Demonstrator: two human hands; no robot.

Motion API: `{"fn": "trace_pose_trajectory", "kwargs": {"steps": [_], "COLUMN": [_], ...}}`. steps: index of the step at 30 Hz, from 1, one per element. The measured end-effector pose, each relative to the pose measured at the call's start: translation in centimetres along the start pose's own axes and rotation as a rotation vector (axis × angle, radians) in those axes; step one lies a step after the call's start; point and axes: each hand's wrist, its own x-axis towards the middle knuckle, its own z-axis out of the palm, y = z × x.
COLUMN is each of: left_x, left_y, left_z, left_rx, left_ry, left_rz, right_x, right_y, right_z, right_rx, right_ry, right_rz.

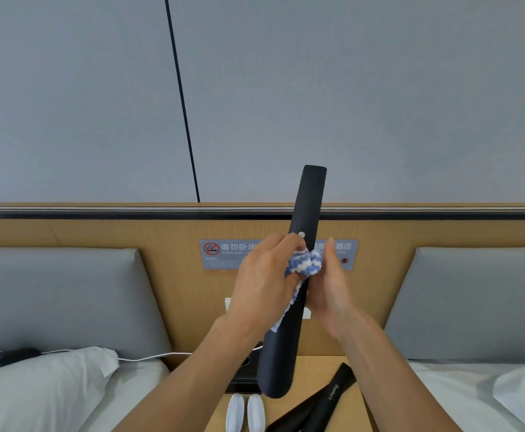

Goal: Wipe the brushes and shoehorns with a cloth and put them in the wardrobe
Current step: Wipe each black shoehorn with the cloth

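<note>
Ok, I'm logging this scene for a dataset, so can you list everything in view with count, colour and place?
shoehorn in hand: 1, black, held upright at centre
cloth: 1, blue and white, wrapped round the held shoehorn
shoehorns on nightstand: 2 at least, black, lower right of centre
small oval items: 2, white, on the nightstand, kind unclear
nightstand: 1, wood, between the beds
no-smoking sign: 1, grey, on the headboard
headboard cushions: 2, grey, left and right
pillow: 1, white, left bed
cable: 1, white, left
left hand: 1, grips the cloth
right hand: 1, holds the shoehorn
</note>
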Motion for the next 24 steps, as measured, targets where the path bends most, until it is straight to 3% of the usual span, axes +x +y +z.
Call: {"fn": "trace_pose_trajectory", "kwargs": {"steps": [8, 13, 24], "left_x": [1.3, 4.2, 11.6], "left_y": [0.3, 0.3, 0.5], "left_z": [-0.1, -1.8, -6.1], "left_rx": [-0.003, 0.01, 0.063], "left_ry": [0.067, 0.136, 0.298], "left_rz": [-0.004, -0.042, -0.053], "right_x": [0.1, -0.1, 0.3], "right_y": [-0.2, 0.3, -2.2], "right_z": [1.4, 1.5, 2.0], "right_rx": [-0.191, -0.29, -0.161], "right_ry": [0.125, 0.033, -0.107], "right_rz": [-0.159, -0.167, -0.102]}}
